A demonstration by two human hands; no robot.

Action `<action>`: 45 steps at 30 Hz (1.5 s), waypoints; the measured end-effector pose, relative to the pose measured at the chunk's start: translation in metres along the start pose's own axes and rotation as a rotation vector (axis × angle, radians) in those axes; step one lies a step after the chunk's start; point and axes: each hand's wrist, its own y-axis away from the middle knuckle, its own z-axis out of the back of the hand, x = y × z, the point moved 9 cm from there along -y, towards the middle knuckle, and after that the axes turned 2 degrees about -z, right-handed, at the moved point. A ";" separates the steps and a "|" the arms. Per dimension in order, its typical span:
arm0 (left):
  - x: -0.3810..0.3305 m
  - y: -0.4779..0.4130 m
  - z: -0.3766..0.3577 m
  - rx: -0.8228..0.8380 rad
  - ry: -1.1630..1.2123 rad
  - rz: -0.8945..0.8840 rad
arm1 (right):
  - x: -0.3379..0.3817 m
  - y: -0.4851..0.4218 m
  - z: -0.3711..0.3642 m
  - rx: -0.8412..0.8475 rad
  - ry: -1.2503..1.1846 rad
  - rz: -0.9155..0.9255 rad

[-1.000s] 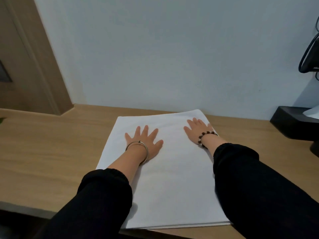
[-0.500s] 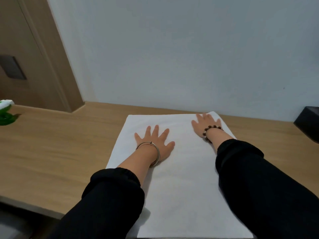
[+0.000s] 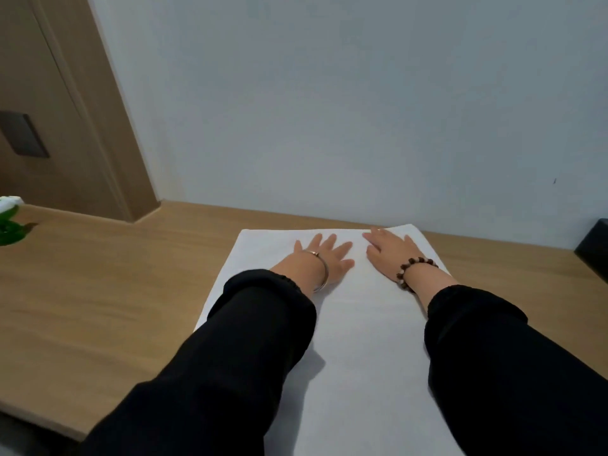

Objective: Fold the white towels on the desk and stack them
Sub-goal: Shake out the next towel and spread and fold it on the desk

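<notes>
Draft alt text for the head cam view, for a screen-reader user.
The person's left hand and right hand lie flat, fingers spread, on the far end of a white towel spread over a wooden desk against a pale wall. Both arms wear black sleeves; a green object sits at the desk's left edge.

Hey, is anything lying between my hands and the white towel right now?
Nothing visible does. The left hand and the right hand both rest flat, fingers straight, directly on the towel near its far edge.
</notes>
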 end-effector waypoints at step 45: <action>0.208 0.058 0.131 -0.918 1.003 0.501 | -0.059 -0.003 0.144 -0.551 -1.016 -0.500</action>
